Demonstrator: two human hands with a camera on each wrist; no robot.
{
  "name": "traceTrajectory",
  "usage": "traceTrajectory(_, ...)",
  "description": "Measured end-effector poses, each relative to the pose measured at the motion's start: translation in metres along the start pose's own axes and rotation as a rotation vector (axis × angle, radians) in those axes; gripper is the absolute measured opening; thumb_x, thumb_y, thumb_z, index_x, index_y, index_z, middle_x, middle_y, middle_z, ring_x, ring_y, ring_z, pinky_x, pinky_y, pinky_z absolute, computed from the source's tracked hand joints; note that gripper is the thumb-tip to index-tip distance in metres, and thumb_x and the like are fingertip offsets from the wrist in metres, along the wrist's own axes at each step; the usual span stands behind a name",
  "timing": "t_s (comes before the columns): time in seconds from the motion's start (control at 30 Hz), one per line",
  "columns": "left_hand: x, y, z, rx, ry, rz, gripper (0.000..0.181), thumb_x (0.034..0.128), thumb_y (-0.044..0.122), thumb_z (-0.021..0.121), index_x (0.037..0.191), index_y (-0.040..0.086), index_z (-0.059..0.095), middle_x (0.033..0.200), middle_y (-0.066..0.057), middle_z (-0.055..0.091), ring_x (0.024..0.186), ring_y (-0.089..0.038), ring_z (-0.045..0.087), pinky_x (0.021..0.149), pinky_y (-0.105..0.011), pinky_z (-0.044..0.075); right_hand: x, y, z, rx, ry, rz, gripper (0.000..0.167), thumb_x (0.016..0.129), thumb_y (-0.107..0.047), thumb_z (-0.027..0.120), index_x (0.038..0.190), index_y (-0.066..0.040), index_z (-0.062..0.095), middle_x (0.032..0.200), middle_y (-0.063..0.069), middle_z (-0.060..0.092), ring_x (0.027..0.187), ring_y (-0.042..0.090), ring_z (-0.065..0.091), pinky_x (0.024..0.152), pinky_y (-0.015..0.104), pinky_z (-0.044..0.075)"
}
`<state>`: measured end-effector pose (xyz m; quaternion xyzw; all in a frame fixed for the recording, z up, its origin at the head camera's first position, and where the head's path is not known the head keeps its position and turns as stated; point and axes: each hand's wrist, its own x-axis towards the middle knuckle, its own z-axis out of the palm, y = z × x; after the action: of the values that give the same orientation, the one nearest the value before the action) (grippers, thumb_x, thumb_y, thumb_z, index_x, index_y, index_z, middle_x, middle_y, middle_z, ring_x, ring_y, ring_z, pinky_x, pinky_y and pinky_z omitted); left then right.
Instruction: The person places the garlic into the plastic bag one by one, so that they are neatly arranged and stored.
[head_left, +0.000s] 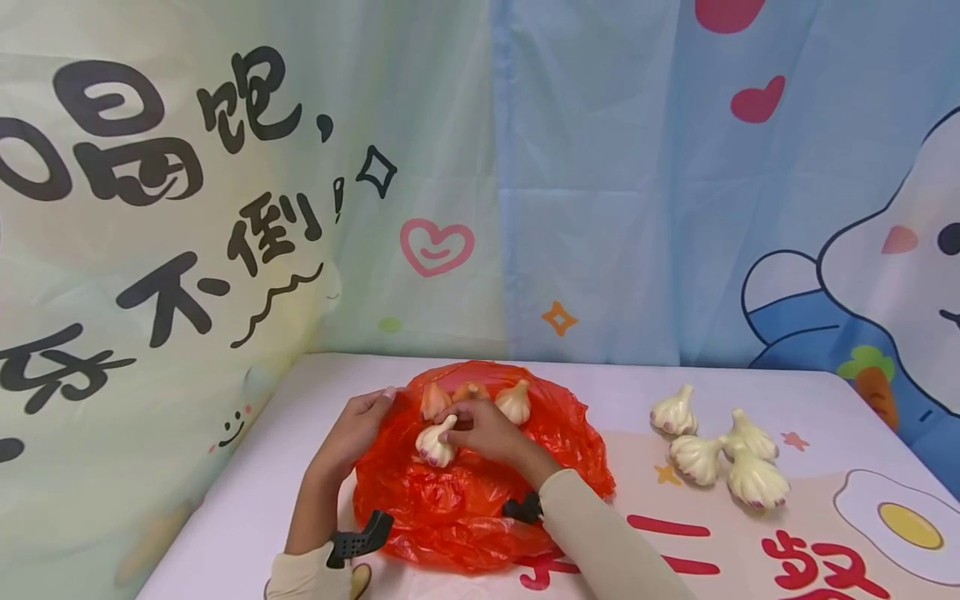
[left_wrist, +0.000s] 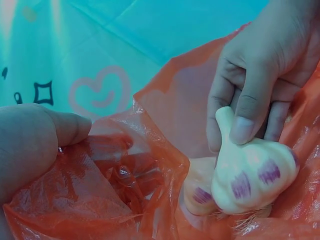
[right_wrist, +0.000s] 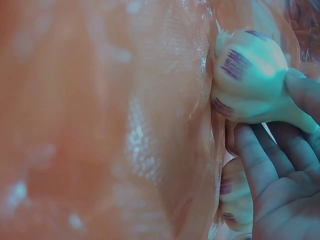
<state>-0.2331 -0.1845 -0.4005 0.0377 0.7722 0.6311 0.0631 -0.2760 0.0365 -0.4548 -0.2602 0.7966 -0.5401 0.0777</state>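
Observation:
My right hand [head_left: 480, 429] pinches a white garlic bulb [head_left: 433, 446] by its neck, thumb on one side and fingers on the other. Purple streaks mark the bulb [left_wrist: 255, 175] in the left wrist view. Beneath and around it spreads a crumpled red plastic bag [head_left: 450, 500]. My left hand [head_left: 356, 429] holds the bag's left rim, its thumb over the film; most of its fingers are hidden. Towards the bag's far side lie other garlic bulbs [head_left: 514, 402], some seen through red film. In the right wrist view another bulb [right_wrist: 236, 197] sits beside the held one.
Several garlic bulbs [head_left: 756, 479] lie grouped on the printed tablecloth [head_left: 825, 433] to the right of the bag. A pale printed curtain [head_left: 585, 167] hangs behind the table and along its left side.

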Motion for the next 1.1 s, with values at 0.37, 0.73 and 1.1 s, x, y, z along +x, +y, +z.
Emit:
traceTrajectory(0.37,0.0018,-0.0010,0.0000,0.022,0.006,-0.011,0.043,0.1036,0.039,0.044,0.122,0.006,0.064,0.107,-0.015,0.068,0.091,-0.035,0.068,0.075,-0.044,0.058,-0.0003,0.0010,0.0073,0.012,0.010,0.001,0.029,0.088,-0.011,0.073,0.115,-0.003,0.067,0.111,0.006,0.068,0.104,0.020,0.065,0.088,0.031,0.053)
traceTrajectory(0.73,0.0002,-0.0001,-0.0004,0.022,0.014,-0.005,0.046,0.1019,0.043,0.046,0.126,0.007,0.062,0.112,-0.013,0.067,0.095,-0.033,0.067,0.077,-0.045,0.057,-0.0041,0.0045,0.0042,-0.070,-0.031,0.008,0.028,0.088,-0.018,0.074,0.113,-0.007,0.068,0.108,0.001,0.068,0.104,0.020,0.065,0.090,0.034,0.052)
traceTrajectory(1.1,0.0004,0.0002,-0.0007,0.014,0.013,-0.012,0.044,0.1025,0.041,0.046,0.125,0.007,0.063,0.111,-0.014,0.067,0.095,-0.035,0.067,0.078,-0.045,0.057,-0.0055,-0.0021,0.0070,-0.069,0.004,0.032,0.026,0.089,-0.014,0.073,0.112,-0.004,0.068,0.108,0.003,0.068,0.104,0.021,0.065,0.090,0.034,0.052)
